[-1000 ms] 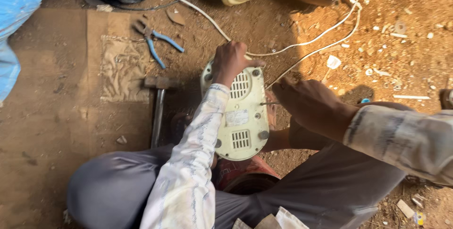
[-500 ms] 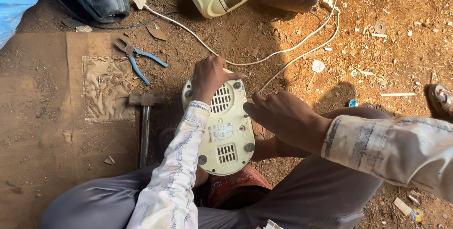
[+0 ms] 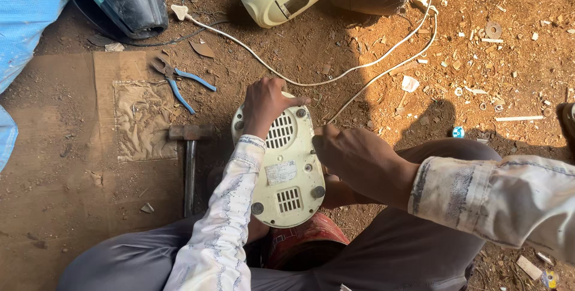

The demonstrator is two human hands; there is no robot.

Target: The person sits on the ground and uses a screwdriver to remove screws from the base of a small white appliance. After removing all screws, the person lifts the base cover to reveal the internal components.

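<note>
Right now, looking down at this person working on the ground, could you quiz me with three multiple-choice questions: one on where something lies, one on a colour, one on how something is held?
1. Where does the hammer lie?
A. On the ground beside the left arm
B. On top of the cream appliance
C. In the right hand

2. What colour are the handles of the pliers?
A. Red
B. Blue
C. Yellow

3. How is the cream appliance held?
A. It lies alone, untouched
B. One hand lifts it by its cord
C. Both hands are on it

Answers:
1. A, it lies on the dirt left of the patterned sleeve, with no hand on it.
2. B, both handles are blue.
3. C, the left hand grips its far end and the right hand presses its side.
</note>
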